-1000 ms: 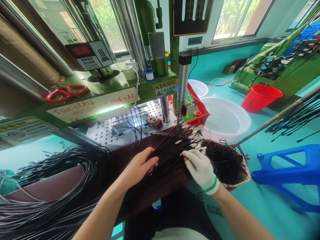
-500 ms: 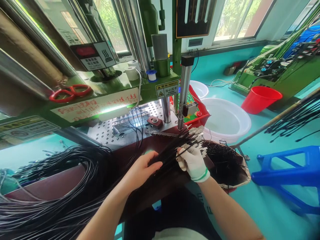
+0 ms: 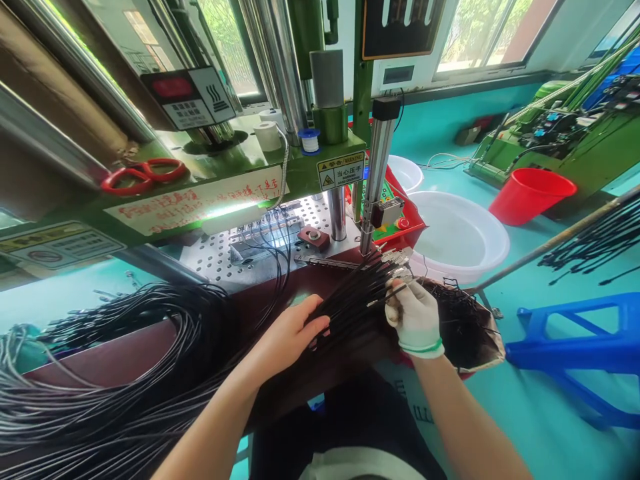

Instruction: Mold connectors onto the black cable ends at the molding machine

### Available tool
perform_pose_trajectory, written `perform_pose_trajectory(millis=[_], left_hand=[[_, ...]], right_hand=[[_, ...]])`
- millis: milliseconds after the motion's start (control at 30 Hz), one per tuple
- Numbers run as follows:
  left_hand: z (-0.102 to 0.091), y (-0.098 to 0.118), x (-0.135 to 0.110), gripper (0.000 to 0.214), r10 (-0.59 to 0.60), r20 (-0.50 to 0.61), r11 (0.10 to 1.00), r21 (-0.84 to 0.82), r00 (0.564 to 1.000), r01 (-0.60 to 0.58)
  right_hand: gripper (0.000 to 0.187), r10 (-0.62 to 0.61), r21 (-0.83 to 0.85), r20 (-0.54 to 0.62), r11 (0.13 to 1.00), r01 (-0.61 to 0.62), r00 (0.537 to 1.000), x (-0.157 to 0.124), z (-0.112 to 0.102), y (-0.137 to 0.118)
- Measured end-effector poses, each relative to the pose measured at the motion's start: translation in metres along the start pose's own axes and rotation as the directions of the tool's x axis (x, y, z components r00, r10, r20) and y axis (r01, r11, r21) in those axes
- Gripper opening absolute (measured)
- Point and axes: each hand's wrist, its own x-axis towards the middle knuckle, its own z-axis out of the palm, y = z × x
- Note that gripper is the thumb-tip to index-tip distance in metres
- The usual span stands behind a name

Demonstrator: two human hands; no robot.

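My left hand (image 3: 293, 330), bare, is closed around a bundle of black cables (image 3: 353, 290) at the front edge of the machine's table. The cables fan out to the right and end in silvery connectors (image 3: 397, 259). My right hand (image 3: 417, 317) wears a white glove with a green cuff edge. Its thumb and fingers pinch a black cable near the connector ends, right of the bundle. The gloved fingers partly hide the pinched piece. Further cables (image 3: 165, 380) run in a thick loop to the left of my left hand.
A green press with a perforated metal plate (image 3: 215, 267) stands in front, cables running from its lit fixture (image 3: 267, 240). A box of black scraps (image 3: 465, 327) sits right of my glove. Beyond are a white tub (image 3: 493, 233), a red bucket (image 3: 533, 197) and a blue stool (image 3: 575, 333).
My right hand has moved to the right, away from my left hand, with a cable in its pinch. My left hand keeps its grip on the bundle. The view has shifted slightly.
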Motion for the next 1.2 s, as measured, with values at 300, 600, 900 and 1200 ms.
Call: perform_pose_trajectory(millis=[300, 600, 900, 1200], left_hand=[[0.014, -0.007, 0.005, 0.031, 0.117, -0.078, 0.833, 0.551, 0.990, -0.055], [0.018, -0.013, 0.020, 0.019, 0.042, -0.113, 0.665, 0.744, 0.993, 0.056], [0.017, -0.021, 0.020, 0.020, 0.085, -0.113, 0.732, 0.681, 0.990, 0.014], [0.017, -0.016, 0.016, 0.022, 0.151, -0.120, 0.720, 0.694, 0.981, -0.026]], right_hand=[[0.031, -0.070, -0.591, 0.164, 0.792, 0.155, 0.984, 0.012, -0.010, -0.014], [0.021, 0.161, -0.548, 0.752, -0.386, 0.742, 0.639, -0.005, 0.008, -0.018], [0.020, 0.380, -0.139, 0.868, -0.432, 0.891, 0.320, 0.000, 0.024, -0.025], [0.023, 0.257, -0.056, 0.940, -0.534, 0.843, 0.226, 0.004, 0.017, -0.020]])
